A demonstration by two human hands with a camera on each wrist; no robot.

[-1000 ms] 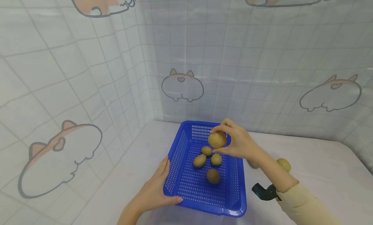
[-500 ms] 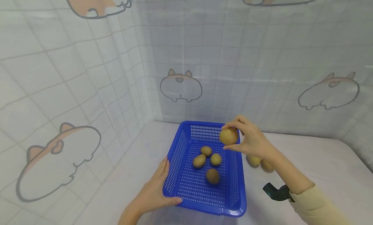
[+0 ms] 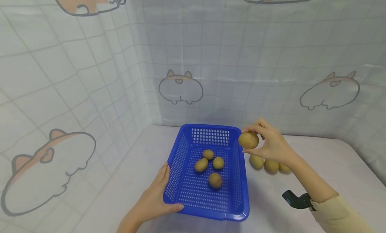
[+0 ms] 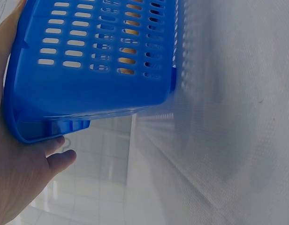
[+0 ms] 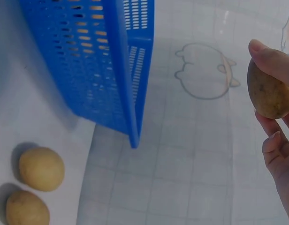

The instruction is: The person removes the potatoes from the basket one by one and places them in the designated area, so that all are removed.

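Observation:
My right hand (image 3: 269, 142) pinches a brown potato (image 3: 248, 140) between thumb and fingertips, raised at the far right corner of the blue plastic basket (image 3: 208, 211). In the right wrist view this potato (image 5: 269, 91) is apart from the basket wall (image 5: 88, 61). My left hand (image 3: 150, 196) holds the near left corner of the basket, its thumb over the front rim and its fingers along the left side. The left wrist view has the left hand (image 4: 22, 164) at the basket's rim (image 4: 11, 108). Several potatoes (image 3: 200, 165) lie loose on the basket floor.
Three potatoes (image 3: 271, 166) sit on the white table (image 3: 325, 166) just right of the basket, partly behind the right forearm. A black strap piece (image 3: 297, 199) sticks out at the right wrist. A white tiled-pattern curtain (image 3: 247, 75) with cartoon animals stands behind and at the left.
My right hand, with the potato in it, has moved right from over the basket to its right rim. More potatoes on the table show now. The left hand stays on the basket.

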